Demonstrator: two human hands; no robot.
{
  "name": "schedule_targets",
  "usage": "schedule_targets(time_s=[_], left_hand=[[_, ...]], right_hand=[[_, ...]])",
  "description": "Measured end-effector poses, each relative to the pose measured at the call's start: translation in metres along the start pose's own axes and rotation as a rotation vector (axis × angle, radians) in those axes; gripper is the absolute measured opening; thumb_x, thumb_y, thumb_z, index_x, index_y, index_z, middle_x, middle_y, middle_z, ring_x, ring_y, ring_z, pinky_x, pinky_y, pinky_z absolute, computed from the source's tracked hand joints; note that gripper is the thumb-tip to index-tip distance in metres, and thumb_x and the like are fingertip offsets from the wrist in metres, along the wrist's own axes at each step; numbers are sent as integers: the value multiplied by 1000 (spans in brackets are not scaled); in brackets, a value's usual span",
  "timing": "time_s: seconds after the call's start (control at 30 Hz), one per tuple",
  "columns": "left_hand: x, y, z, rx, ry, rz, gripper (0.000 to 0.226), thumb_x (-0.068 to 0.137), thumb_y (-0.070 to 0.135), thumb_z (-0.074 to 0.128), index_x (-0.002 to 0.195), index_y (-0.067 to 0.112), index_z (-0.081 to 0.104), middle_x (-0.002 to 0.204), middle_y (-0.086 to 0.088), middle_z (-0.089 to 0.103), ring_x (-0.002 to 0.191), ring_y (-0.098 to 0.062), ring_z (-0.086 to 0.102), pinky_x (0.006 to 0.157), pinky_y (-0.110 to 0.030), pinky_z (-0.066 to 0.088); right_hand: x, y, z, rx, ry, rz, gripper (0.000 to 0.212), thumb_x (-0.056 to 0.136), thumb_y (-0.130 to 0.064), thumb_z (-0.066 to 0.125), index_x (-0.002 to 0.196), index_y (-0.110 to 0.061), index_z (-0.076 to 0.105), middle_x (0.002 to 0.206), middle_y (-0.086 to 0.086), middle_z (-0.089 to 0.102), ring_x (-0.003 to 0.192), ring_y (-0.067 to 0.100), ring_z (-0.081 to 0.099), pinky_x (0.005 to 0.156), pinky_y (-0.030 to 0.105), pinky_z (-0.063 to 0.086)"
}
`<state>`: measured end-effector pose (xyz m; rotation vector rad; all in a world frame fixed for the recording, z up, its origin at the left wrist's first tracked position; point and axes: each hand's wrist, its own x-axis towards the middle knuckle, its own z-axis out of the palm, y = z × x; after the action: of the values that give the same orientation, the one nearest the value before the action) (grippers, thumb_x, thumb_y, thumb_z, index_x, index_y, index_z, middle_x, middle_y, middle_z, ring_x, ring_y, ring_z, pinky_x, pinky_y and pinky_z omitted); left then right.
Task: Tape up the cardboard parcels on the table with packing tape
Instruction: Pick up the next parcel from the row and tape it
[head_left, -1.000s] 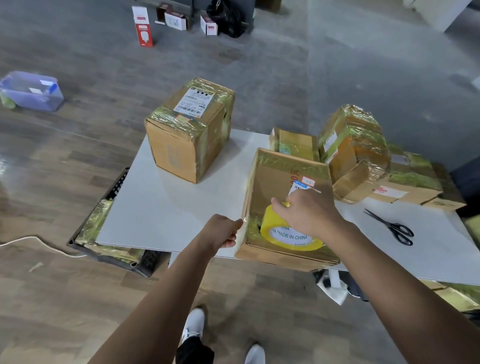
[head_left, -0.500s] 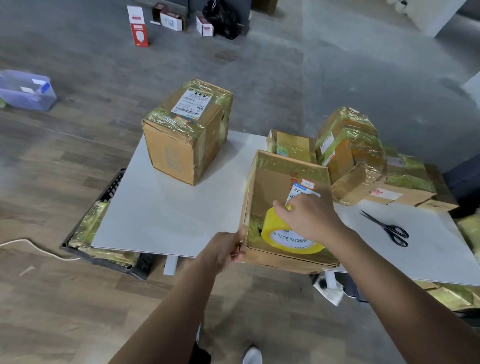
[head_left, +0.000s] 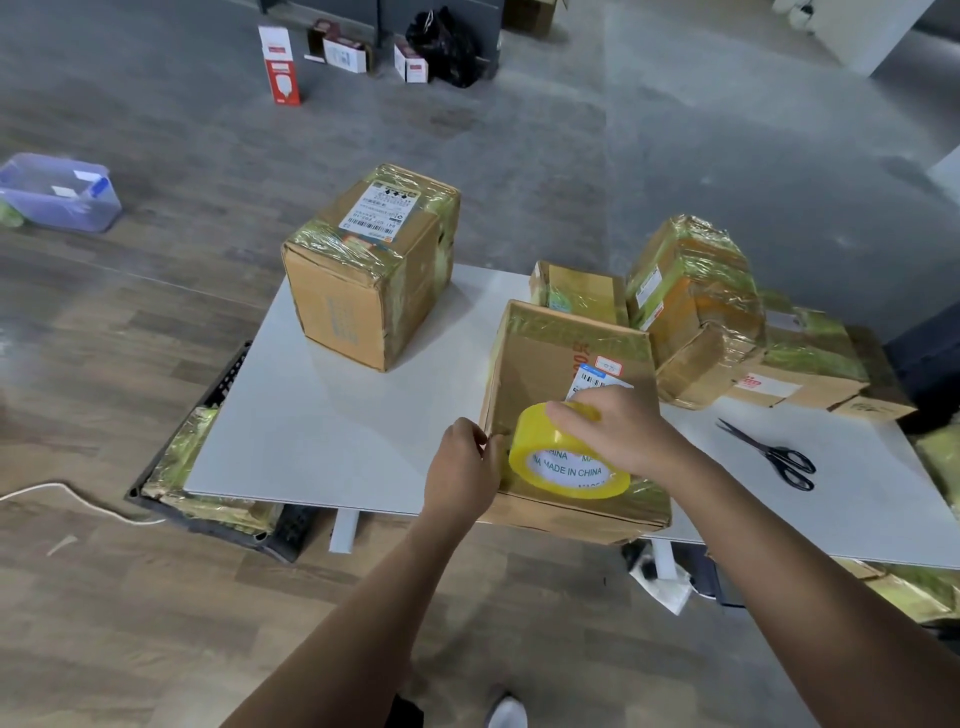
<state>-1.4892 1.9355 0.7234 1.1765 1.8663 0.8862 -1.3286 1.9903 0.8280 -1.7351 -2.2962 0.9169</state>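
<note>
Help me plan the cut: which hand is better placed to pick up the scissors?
Probably the right hand: the scissors lie on the table on its side of the parcel, though it grips the tape roll now. The left hand, at the parcel's left edge, would have to cross over.

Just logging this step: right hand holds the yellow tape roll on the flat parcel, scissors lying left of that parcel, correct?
Not quite: the head view shows the scissors lying right of the flat parcel; the right hand does hold the tape roll.
</note>
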Motion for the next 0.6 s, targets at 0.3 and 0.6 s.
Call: schedule_targets(time_s=[0.3,0.6], left_hand=[[0,2,1,67,14,-7,20,100,29,47,97,10,49,101,-5,57,89,-26,55,77,-36,45],[-17,-11,10,536,55,636,38,93,23,42,123,11,61,125,-5,60,111,-30,58,83,-36,49]], right_hand=[[-6,26,-11,-30,73,-29,65,87,-53,61,68,7,46,62,5,33,54,12,30,55,30,25],[-10,31,-13,-191,81,-25,62,88,-55,60,57,-15,24,53,0,24,48,17,25,51,31,22]])
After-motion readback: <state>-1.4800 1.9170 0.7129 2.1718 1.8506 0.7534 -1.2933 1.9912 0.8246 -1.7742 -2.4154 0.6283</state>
